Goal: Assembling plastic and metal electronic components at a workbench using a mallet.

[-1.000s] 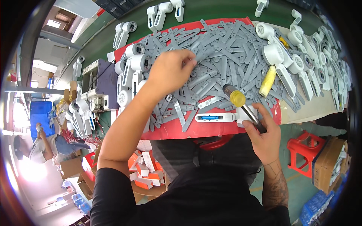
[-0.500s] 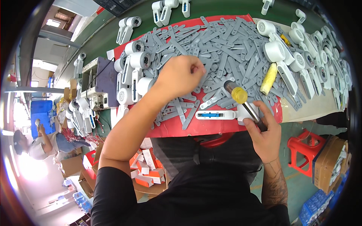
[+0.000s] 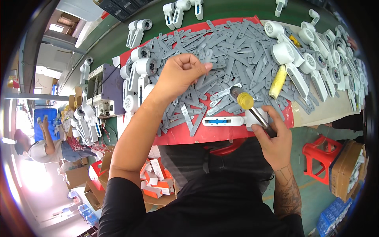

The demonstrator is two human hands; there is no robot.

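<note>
Red mat (image 3: 177,137), white device (image 3: 238,121), blue insert (image 3: 220,121)

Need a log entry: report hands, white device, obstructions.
Right hand holding yellow-ended tool at white device. Left hand over grey strips, grasp unclear. Device on red sheet; tool crosses its round end.

Left hand (image 3: 177,77): upper middle of frame, fingers curled in, thumb (image 3: 201,70) pointing right; can't tell whether anything sits in the pinch.
Left forearm (image 3: 140,124): bare, long diagonal from lower left up toward centre.
Left elbow (image 3: 124,173): bent, lower left, just clear of a black sleeve (image 3: 122,201).
Right hand (image 3: 278,142): right of centre, lower half, wrapped in a grip, thumb side toward upper left.
Right forearm (image 3: 288,195): lower right, near upright, tattooed.
Torso (image 3: 213,201): bottom centre, black top.
</note>
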